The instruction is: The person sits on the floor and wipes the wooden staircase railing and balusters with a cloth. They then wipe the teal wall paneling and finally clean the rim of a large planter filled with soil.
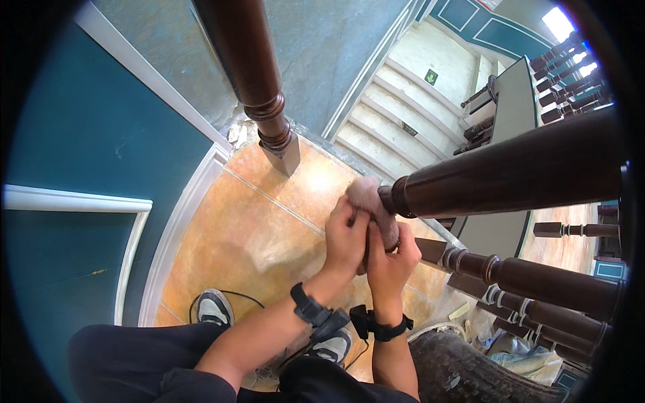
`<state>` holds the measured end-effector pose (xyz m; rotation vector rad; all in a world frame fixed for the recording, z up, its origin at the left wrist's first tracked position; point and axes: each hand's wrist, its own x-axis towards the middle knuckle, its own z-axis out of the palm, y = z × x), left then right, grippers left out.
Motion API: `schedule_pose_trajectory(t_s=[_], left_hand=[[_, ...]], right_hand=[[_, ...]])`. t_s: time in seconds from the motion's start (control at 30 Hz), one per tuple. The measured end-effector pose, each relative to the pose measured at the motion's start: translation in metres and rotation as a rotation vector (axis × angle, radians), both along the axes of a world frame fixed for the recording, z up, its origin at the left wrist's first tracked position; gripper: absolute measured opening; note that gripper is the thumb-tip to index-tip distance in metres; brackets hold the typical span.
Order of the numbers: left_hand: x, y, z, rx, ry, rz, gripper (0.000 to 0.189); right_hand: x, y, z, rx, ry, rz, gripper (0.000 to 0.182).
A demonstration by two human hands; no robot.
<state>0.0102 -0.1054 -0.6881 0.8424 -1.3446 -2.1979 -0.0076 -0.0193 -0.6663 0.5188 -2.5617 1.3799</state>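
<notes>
Both hands are on a pinkish cloth (367,194) wrapped around the lower part of a dark brown turned wooden baluster (504,166). My left hand (345,237) grips the cloth on the near left side. Close beside it, my right hand (392,252) pinches the cloth's lower right end. The cloth and my fingers hide much of the baluster's base. Each wrist wears a black strap with a small device, the left one (320,312) and the right one (381,324).
Another wooden post (242,55) stands ahead on the orange tiled floor (227,242). More balusters (549,284) line the right, near a dark patterned object (468,362) and plastic bags (529,360). A teal panelled wall (116,116) curves along the left; stairs (403,111) lie beyond.
</notes>
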Motion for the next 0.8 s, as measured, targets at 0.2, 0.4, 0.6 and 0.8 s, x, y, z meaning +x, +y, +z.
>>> schedule_pose_trajectory(t_s=[0.2, 0.4, 0.6, 0.8], left_hand=[[-0.041, -0.054, -0.006, 0.155, 0.101, -0.346, 0.024], [-0.008, -0.014, -0.02, -0.234, 0.078, 0.011, 0.016], [-0.045, -0.063, -0.004, -0.13, 0.07, -0.437, 0.026], [-0.133, -0.109, 0.028, -0.119, -0.146, -1.412, 0.034]], right_hand=[[0.004, -0.007, 0.007, -0.07, -0.063, 0.021, 0.027], [0.015, 0.017, -0.017, -0.316, -0.333, -0.11, 0.021], [-0.005, 0.009, -0.008, -0.384, -0.204, -0.087, 0.025], [-0.017, 0.003, -0.014, -0.44, -0.198, -0.186, 0.029]])
